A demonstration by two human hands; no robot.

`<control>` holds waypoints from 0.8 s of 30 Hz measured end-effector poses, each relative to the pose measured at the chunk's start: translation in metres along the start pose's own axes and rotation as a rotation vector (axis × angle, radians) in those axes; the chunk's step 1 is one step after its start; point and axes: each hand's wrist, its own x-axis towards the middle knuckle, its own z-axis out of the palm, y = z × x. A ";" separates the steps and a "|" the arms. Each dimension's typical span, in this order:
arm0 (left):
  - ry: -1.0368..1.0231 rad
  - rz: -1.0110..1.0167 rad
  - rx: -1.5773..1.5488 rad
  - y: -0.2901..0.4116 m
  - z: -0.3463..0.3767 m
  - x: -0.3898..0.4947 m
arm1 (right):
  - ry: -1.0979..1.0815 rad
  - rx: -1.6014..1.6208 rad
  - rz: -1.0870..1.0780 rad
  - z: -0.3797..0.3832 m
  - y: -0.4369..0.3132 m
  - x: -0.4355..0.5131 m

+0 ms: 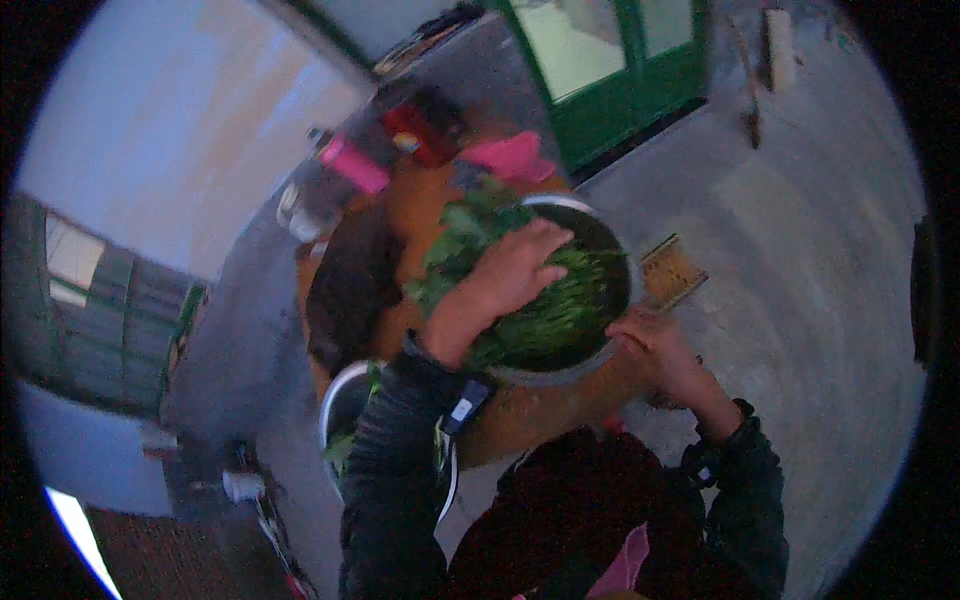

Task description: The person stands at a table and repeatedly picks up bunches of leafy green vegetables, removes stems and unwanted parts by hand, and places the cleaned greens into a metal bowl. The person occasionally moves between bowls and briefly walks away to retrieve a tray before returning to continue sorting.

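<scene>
A large round basin (581,202) with a pale rim stands on a brown wooden table (540,409), holding green stalks (566,300) with leaves (469,236) spilling over its left side. My left hand (517,270) lies over the leaves and stalks, palm down; blur hides whether its fingers grip any. At the basin's lower right rim is my right hand (652,341), its fingers bent together; whether something is between them cannot be told.
A second pale-rimmed container (330,409) with greens sits at lower left, partly behind my left sleeve. Beyond the basin are a pink cloth (514,157), a pink bottle-like object (356,166) and a red object (420,135). A small yellowish stool-like object (671,271) is at right.
</scene>
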 end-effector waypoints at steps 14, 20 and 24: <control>0.764 -0.925 -0.360 0.101 -0.056 -0.431 | -0.606 -0.164 -0.515 0.215 -0.136 0.052; 1.055 -1.005 -0.637 0.139 0.001 -0.500 | -0.457 -0.612 -0.924 0.318 -0.130 0.063; 1.142 -0.979 -0.680 0.148 0.014 -0.506 | -0.487 -0.752 -0.891 0.356 -0.119 0.063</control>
